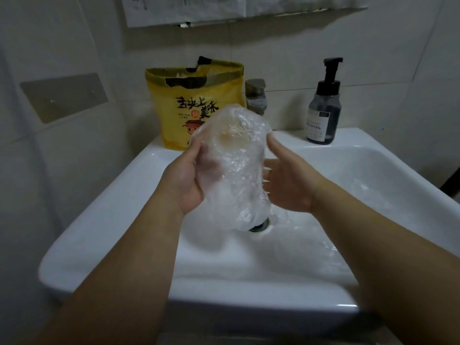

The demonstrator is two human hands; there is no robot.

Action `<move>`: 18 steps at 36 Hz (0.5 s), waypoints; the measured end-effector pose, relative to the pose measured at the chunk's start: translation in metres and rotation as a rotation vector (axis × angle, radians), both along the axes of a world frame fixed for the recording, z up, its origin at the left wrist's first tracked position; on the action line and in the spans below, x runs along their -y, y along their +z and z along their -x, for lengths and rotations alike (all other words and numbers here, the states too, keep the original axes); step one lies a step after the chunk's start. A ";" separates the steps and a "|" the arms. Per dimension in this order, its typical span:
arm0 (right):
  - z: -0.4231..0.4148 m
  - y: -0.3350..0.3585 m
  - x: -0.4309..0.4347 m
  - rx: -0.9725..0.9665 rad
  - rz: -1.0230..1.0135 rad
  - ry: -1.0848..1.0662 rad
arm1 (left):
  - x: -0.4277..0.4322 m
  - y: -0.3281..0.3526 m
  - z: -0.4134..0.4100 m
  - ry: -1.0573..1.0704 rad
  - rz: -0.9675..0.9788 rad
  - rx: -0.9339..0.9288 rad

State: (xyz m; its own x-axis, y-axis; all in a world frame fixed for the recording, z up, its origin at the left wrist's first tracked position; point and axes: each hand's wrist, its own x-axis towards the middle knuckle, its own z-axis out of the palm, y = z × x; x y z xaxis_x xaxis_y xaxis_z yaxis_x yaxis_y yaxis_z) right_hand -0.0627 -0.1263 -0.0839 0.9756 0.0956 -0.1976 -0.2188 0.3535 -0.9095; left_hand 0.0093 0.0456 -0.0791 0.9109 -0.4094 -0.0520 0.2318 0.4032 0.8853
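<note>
Both hands are up over the sink, with a clear, crumpled bag between them. Left hand grips the bag's left side, thumb across the front and fingers wrapped behind, faintly visible through the plastic. Right hand is spread flat, fingers straight, its palm turned to the bag's right side and the thumb tip touching the plastic near the top. The bag stands roughly upright in the air, puffed out, something pale yellowish showing inside its upper half; its lower end hangs just above the drain.

The sink is white and glossy, a deep rectangular basin with a wide rim. On the back rim, left of the tap, sits a yellow bag with black print and a torn, open top. Right of the tap, also on the rim, stands a dark pump bottle. The wall is large pale tile in dim light. A blank metal plate is fixed to it at the left, and a sheet of paper hangs above the tap
</note>
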 end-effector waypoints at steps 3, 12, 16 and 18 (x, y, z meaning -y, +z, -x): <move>0.002 -0.001 -0.005 0.041 0.033 0.139 | 0.000 -0.001 -0.001 0.000 -0.033 -0.001; 0.000 0.004 -0.006 0.156 -0.037 -0.090 | 0.002 -0.003 -0.006 0.062 -0.068 0.021; -0.002 0.003 -0.002 0.080 0.007 -0.273 | 0.002 -0.006 -0.011 0.146 -0.013 -0.005; -0.002 0.003 -0.002 0.059 -0.022 -0.314 | -0.001 -0.008 -0.014 0.157 -0.010 -0.001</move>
State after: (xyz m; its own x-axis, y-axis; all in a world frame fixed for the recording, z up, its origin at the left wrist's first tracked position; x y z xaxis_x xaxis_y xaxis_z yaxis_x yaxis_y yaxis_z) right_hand -0.0602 -0.1247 -0.0809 0.9678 -0.2083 -0.1412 -0.0433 0.4149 -0.9088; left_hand 0.0233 0.0469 -0.0868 0.9637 -0.2609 -0.0562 0.1671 0.4256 0.8894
